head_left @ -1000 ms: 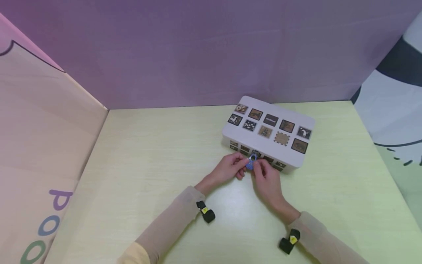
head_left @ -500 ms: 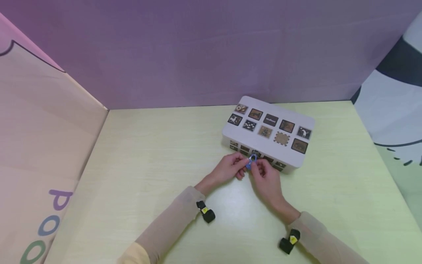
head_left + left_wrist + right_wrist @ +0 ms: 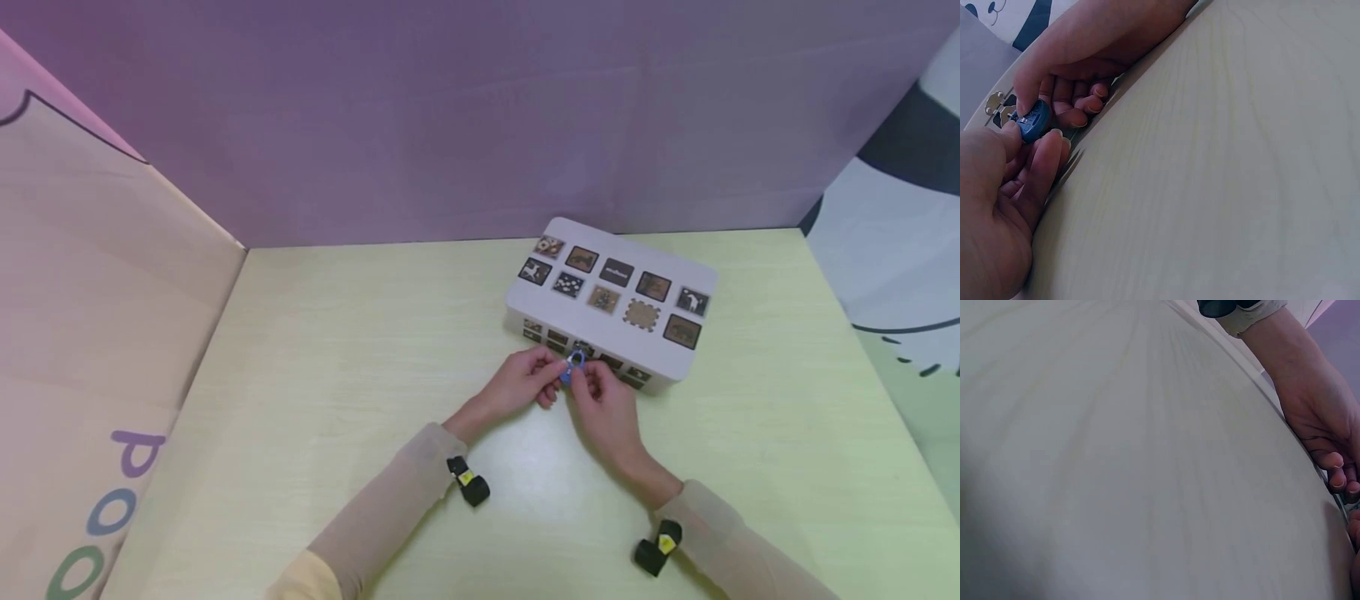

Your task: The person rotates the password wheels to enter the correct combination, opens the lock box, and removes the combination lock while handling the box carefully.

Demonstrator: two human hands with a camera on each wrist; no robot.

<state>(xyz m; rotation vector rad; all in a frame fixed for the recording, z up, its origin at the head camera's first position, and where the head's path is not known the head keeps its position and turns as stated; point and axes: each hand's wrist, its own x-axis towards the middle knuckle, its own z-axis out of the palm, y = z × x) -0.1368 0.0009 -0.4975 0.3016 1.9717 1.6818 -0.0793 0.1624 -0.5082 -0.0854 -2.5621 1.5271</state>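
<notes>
A small blue combination padlock [image 3: 566,376] is held just in front of the box's near side, its shackle pointing towards the box. My left hand [image 3: 519,382] pinches its left side between thumb and fingers. From the right, my right hand [image 3: 611,418] grips the lock too, its thumb over the face. Up close in the left wrist view, number dials show on the padlock [image 3: 1034,122], beside a metal clasp [image 3: 994,104] on the box. Whether the shackle passes through the clasp, I cannot tell. The white box [image 3: 592,310], printed with small square pictures, has its lid down.
The box stands at an angle on a pale wooden table [image 3: 360,333], near its back edge. A purple cloth wall [image 3: 420,125] rises behind. Printed panels flank the table left and right. Black wrist cameras [image 3: 471,483] sit on both sleeves.
My right thumb has shifted a little left across the padlock's face and covers more of it. The left hand and the box have stayed in place.
</notes>
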